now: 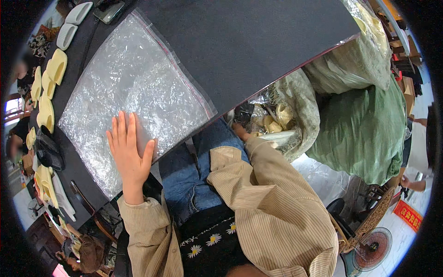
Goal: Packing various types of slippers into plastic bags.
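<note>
My left hand [129, 159] lies flat, fingers spread, on a large clear plastic zip bag [124, 69]. The bag is spread out on a dark tabletop [221, 41] and looks flat, with nothing visible inside. Down past the table's edge on the right, my right hand [240, 132] reaches into an open woven sack [307, 113]. Its fingers are hidden in shadow among the sack's contents, so their grip does not show. Pale yellow pieces [273, 123] that look like slippers, some in clear plastic, lie in that sack.
Yellow slippers [57, 67], white slippers [67, 36] and black slippers [48, 150] line the table's left side. A phone [109, 11] rests at the far edge. Right of me bulges a green sack [362, 131]; a fan [372, 248] stands lower right. Other people are nearby.
</note>
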Tool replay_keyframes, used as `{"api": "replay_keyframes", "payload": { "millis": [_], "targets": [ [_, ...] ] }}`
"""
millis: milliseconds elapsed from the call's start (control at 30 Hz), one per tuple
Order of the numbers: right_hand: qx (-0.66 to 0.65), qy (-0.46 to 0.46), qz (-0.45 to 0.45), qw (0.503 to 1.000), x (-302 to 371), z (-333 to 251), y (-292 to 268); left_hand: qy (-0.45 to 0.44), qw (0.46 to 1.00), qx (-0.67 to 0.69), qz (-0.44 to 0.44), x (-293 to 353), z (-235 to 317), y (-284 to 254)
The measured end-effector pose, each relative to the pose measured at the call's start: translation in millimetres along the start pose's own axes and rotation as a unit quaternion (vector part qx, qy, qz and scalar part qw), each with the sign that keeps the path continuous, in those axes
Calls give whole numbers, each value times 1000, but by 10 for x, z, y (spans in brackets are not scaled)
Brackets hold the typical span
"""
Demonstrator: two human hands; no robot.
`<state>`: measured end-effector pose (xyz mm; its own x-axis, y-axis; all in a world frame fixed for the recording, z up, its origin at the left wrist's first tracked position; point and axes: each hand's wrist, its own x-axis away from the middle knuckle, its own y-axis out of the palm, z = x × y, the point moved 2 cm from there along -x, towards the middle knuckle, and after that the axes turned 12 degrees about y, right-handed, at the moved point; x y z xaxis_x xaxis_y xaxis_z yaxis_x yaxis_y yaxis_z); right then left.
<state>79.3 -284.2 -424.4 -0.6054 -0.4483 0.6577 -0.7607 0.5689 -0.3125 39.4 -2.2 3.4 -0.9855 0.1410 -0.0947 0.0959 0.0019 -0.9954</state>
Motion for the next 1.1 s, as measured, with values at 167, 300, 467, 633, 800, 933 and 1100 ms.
{"api": "replay_keyframes", "payload": {
  "millis": [167, 300, 467, 633, 800, 933, 1100],
  "targets": [
    [92, -44, 129, 986, -300, 1029, 148, 15, 999, 36, -7, -205, 135, 40],
    [-42, -33, 288, 956, -744, 1958, -843, 44, 995, 86, 36, -335, 225, 45],
    [-534, -165, 303, 772, -655, 321, -765, -13, 999, -3, -38, -66, 20, -63],
    [-600, -97, 232, 760, -378, 459, -1355, 16, 999, 51, -1, -197, 113, 6],
    [-697, 17, 146, 702, -183, 836, -1400, 23, 998, 62, 13, -229, 168, 52],
    [-734, 64, 141, 661, 754, 938, -689, 10, 999, 39, 9, -166, 153, 45],
    [-688, 61, 266, 673, 2093, 573, -1066, 19, 998, 49, 44, -185, 158, 88]
  ]
}}
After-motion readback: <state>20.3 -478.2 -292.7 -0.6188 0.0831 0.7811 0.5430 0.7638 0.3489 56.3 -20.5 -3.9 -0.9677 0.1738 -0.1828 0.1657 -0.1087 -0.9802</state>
